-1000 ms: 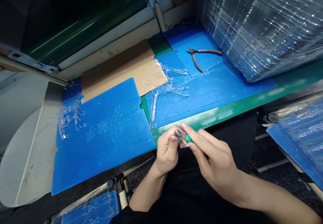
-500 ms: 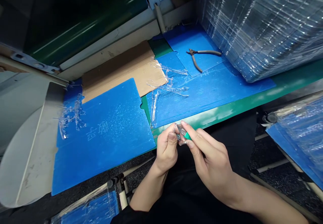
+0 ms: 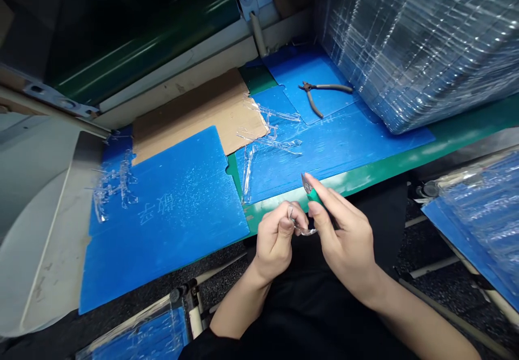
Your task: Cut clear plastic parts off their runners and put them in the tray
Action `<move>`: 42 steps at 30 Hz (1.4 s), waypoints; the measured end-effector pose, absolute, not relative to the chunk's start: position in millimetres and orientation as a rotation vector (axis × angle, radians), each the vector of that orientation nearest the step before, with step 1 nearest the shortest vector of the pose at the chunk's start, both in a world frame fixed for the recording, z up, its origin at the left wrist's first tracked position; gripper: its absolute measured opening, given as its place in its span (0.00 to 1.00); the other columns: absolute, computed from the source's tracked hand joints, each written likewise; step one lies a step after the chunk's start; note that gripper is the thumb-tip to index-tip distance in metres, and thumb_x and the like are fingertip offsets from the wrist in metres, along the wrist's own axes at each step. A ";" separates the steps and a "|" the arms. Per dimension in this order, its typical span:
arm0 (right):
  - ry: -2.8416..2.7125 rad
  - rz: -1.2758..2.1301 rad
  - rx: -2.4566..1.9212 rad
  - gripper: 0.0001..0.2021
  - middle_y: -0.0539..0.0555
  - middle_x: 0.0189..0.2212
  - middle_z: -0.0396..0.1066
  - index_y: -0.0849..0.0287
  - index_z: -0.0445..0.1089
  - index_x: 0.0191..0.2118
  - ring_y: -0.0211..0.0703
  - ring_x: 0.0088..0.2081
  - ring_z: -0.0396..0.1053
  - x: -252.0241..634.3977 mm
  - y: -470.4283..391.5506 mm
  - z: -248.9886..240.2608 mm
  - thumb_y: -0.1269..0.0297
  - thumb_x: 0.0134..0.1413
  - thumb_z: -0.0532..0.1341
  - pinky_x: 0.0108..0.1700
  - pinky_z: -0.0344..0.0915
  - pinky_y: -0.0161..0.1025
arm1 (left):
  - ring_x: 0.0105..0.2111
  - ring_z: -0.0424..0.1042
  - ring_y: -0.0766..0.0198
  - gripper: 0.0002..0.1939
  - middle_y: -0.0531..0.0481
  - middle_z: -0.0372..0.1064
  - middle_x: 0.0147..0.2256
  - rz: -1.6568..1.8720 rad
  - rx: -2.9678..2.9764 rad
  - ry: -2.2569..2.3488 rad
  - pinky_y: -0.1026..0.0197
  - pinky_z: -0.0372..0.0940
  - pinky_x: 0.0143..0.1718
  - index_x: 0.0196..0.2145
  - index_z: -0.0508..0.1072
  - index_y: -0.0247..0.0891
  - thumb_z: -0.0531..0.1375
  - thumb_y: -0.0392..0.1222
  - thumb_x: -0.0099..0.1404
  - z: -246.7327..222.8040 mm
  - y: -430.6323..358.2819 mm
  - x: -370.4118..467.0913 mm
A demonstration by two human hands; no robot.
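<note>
My left hand [image 3: 274,244] is closed around a clear plastic part [image 3: 308,232], most of which the fingers hide. In my right hand [image 3: 347,241] a small knife [image 3: 312,191] with a green handle and a short metal blade is pinched between thumb and fingers. Its blade points up and away, apart from the plastic part. Both hands are close together above my lap, at the table's front edge. Beyond them, clear plastic sprues [image 3: 275,141] lie loose on the blue sheet [image 3: 324,154].
Open-jawed nippers [image 3: 314,92] lie farther back. Stacked clear trays [image 3: 421,52] rise at the right. More clear scraps [image 3: 117,187] rest on the left blue sheet [image 3: 170,246], near a cardboard piece [image 3: 194,111]. A dark green roller [image 3: 150,35] stands behind; a rack with blue sheets [image 3: 478,230] is at right.
My right hand has drawn the knife up and away from the plastic part, its blade now tipped upward. The left hand has shifted slightly right, still gripping the part.
</note>
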State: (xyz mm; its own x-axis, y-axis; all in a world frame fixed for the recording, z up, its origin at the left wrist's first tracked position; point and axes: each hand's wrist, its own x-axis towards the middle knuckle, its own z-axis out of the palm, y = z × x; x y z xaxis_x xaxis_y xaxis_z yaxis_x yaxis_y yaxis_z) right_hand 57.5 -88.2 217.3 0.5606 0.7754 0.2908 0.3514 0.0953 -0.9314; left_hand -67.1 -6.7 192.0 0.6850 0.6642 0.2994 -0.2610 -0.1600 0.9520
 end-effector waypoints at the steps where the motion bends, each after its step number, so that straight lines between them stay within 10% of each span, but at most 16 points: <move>1: -0.949 0.459 -1.476 0.21 0.62 0.58 0.79 0.56 0.73 0.70 0.52 0.56 0.79 60.0 -88.0 221.1 0.66 0.77 0.58 0.55 0.80 0.47 | 0.29 0.67 0.65 0.22 0.49 0.69 0.30 0.857 1.552 0.358 0.62 0.62 0.33 0.38 0.73 0.38 0.51 0.54 0.84 192.8 -7.1 -66.7; 13: -0.667 1.136 -1.024 0.12 0.49 0.24 0.72 0.61 0.79 0.30 0.35 0.25 0.68 76.1 -83.4 242.7 0.61 0.59 0.76 0.27 0.66 0.33 | 0.28 0.69 0.64 0.24 0.48 0.70 0.29 0.850 1.557 0.393 0.61 0.64 0.33 0.34 0.74 0.37 0.52 0.53 0.83 186.3 -14.0 -73.6; 42: -0.687 1.101 -0.959 0.10 0.48 0.23 0.75 0.61 0.81 0.35 0.38 0.23 0.75 81.7 -82.9 240.5 0.61 0.58 0.78 0.29 0.74 0.36 | 0.28 0.69 0.64 0.25 0.48 0.70 0.29 0.653 1.494 0.332 0.61 0.64 0.31 0.35 0.74 0.37 0.50 0.54 0.84 199.7 -10.8 -74.4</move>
State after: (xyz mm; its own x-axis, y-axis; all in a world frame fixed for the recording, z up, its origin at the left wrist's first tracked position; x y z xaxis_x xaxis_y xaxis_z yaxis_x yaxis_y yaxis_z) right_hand 81.7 -82.9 240.5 0.3249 0.9457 0.0028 -0.4179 0.1463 -0.8966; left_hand -74.4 -10.8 199.7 0.7879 0.5868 0.1868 -0.1952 -0.0497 0.9795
